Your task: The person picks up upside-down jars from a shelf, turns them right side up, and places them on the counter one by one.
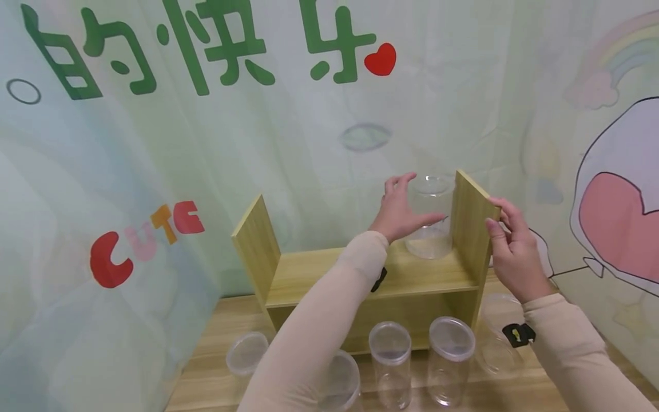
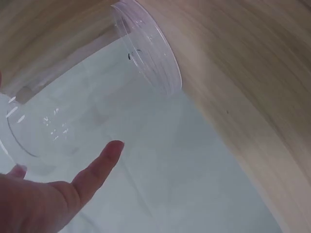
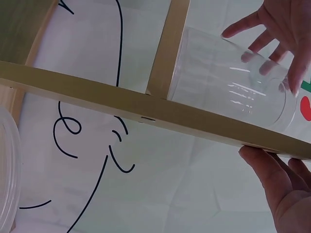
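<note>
A clear plastic jar (image 1: 431,229) stands on the upper board of a wooden shelf (image 1: 304,272), close to its right side panel. Its wider, rimmed end (image 2: 150,48) is down on the board. Beside the jar is my left hand (image 1: 399,214), thumb and fingers spread apart; through the clear wall in the right wrist view, some fingertips show. Whether they touch it I cannot tell. My right hand (image 1: 517,252) grips the upper front corner of the right side panel (image 1: 476,229), thumb at the front edge and fingers near the top.
Lidded clear jars stand on the wooden table before the shelf, including a slim jar (image 1: 390,366), another jar (image 1: 450,360) and one at the left (image 1: 247,353). A further jar (image 1: 499,337) is right of the shelf. A printed curtain (image 1: 309,143) hangs behind.
</note>
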Demonstrator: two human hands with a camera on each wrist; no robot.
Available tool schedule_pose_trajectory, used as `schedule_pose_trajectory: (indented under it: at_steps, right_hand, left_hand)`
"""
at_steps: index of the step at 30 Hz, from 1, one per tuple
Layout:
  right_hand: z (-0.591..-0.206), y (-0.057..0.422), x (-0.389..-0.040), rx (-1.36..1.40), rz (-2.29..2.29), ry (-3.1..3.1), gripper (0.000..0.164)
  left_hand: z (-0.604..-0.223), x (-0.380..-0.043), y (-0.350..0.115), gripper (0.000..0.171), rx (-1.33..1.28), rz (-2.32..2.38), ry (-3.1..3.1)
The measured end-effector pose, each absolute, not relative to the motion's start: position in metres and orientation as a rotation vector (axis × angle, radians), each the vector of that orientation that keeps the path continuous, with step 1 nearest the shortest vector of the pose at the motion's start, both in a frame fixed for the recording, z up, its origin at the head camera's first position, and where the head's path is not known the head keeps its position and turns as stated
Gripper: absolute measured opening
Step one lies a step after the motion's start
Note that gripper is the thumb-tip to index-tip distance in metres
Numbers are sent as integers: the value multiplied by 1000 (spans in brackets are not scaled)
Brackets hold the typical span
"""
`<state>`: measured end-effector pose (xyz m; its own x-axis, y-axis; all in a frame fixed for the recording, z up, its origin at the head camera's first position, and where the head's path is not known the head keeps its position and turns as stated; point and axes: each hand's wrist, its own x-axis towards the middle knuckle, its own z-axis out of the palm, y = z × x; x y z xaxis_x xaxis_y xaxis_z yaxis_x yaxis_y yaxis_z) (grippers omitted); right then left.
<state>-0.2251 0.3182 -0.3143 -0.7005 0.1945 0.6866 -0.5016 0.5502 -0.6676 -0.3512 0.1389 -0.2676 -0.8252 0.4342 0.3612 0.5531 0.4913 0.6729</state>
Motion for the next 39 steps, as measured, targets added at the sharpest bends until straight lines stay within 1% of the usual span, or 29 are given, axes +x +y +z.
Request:
schedule_pose_trajectory:
  at_steps: [10, 17, 30, 39]
  right_hand:
    - [-310, 315, -226, 237, 1190, -2057, 44]
    - [-312, 311, -227, 221, 1203, -2049, 43]
    - [-306, 319, -224, 219, 1190, -2008, 42]
    - [-312, 320, -227, 209, 1214, -2019, 42]
  left_hand:
    - [-270, -353, 153, 97, -795, -1245, -2571]
    - [-271, -354, 149, 84, -766, -1220, -2592]
    - [-259, -345, 130, 86, -784, -1267, -2503]
    - [-259, -327, 93, 82, -756, -1496, -2408]
